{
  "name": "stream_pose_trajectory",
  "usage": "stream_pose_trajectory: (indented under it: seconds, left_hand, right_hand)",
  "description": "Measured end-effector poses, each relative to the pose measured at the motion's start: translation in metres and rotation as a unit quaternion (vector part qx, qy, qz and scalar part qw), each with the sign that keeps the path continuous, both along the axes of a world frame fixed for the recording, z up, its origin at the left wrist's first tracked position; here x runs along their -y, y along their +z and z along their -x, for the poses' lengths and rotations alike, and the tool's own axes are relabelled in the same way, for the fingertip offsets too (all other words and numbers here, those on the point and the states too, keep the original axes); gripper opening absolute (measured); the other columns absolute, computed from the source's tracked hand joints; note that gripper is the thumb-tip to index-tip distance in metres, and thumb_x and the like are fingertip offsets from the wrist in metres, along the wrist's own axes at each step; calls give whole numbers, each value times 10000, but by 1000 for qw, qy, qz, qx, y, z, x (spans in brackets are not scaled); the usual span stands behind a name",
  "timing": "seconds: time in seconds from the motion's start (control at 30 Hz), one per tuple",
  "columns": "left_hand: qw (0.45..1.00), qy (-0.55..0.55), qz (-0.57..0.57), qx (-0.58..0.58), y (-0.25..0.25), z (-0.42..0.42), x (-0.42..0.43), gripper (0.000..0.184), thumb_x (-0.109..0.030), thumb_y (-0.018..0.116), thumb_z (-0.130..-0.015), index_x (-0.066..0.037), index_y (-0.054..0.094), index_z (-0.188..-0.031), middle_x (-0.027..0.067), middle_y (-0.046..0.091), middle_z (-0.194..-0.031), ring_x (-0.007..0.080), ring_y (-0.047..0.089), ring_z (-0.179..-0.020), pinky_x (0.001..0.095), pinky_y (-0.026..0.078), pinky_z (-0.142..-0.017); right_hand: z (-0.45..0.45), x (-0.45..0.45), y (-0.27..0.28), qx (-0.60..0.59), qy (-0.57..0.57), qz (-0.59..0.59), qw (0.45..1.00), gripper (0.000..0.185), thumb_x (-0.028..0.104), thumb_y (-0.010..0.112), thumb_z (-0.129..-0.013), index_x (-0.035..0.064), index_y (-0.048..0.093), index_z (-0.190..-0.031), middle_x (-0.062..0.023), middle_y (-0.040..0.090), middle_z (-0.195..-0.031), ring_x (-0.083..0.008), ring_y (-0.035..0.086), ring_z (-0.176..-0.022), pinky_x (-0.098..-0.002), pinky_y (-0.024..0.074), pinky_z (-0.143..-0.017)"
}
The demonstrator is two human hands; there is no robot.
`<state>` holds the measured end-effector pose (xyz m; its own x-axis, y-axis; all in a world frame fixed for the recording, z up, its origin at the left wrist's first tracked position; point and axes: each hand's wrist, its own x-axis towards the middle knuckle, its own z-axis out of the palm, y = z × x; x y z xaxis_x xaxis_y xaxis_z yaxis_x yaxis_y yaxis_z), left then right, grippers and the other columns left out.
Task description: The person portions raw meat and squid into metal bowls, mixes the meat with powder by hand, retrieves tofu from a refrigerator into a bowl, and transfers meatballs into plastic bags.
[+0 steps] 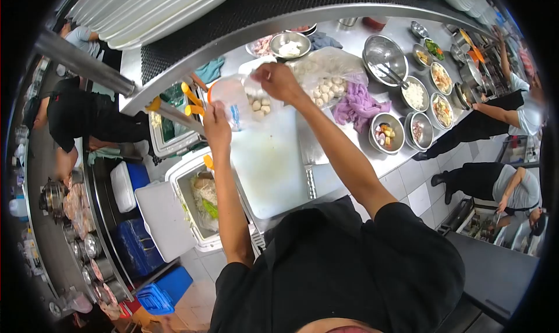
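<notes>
A clear plastic bag [234,94] with blue print and an orange edge is stretched between my hands above the cutting board. My left hand [217,126] is closed on its near left side. On the other side, my right hand [279,81] is closed with bent fingers on the bag's upper part; the exact grip is partly hidden. Several pale round balls [259,107] show in or just behind the plastic. Right of my right hand lies a larger clear bag [340,65] with more such balls [330,90]. The white cutting board [269,170] is below my hands.
A purple cloth [361,106] lies beside steel bowls of chopped food, including a bowl [386,133]. A cleaver [326,179] rests along the board's right edge. An open white cooler [201,208] stands left. A steel shelf rail [279,16] crosses overhead. Other people stand at both sides.
</notes>
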<state>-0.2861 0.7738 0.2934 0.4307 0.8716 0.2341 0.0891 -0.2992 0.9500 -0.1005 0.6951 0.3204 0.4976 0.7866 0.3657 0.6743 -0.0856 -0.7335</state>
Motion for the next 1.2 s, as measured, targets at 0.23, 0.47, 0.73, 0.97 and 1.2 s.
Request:
stream_pose_trajectory:
  seconds: [0.23,0.47,0.73,0.97,1.2]
  left_hand:
    - [945,172,177,213,35,50,31,241,-223,455,-965,-15,542,-1049,-14,547,-902,90,493,-820,239,424,-722]
    - [940,101,273,177,-52,94,49,245,-214,459,-963,-18,541,-1086,24,564,-1041,100,505,-959,241,397,-861]
    - [942,313,-14,-121,6,65,118,418,-250,553,-916,13,435,-1218,91,526,-990,167,488,-904,329,407,-851]
    - [995,-68,-52,-60,44,-63,181,417,-170,621,-848,39,480,-1179,177,574,-1030,238,577,-866,323,463,-764]
    - [880,-59,-44,-469,-81,-217,112,531,-339,602,-821,60,489,-1153,284,582,-1048,391,570,-1006,441,454,-846]
  right_hand:
    - [28,26,52,-122,29,-161,979,177,177,599,-880,6,614,-922,-57,607,-764,-105,535,-717,-259,438,-610]
    - [-19,71,-23,-193,40,-27,980,379,285,670,-819,28,580,-1083,-139,592,-1040,-227,576,-931,-328,468,-772]
    - [-126,199,-154,136,-272,284,909,564,288,671,-718,-8,508,-1168,-253,560,-1092,-379,558,-983,-454,451,-826]
    - [-180,236,-130,61,101,467,876,322,251,691,-646,74,678,-914,-192,637,-929,-322,612,-905,-411,481,-785]
    - [-216,189,-158,57,-376,208,901,339,319,636,-719,34,620,-902,-223,639,-889,-392,603,-888,-496,468,-801]
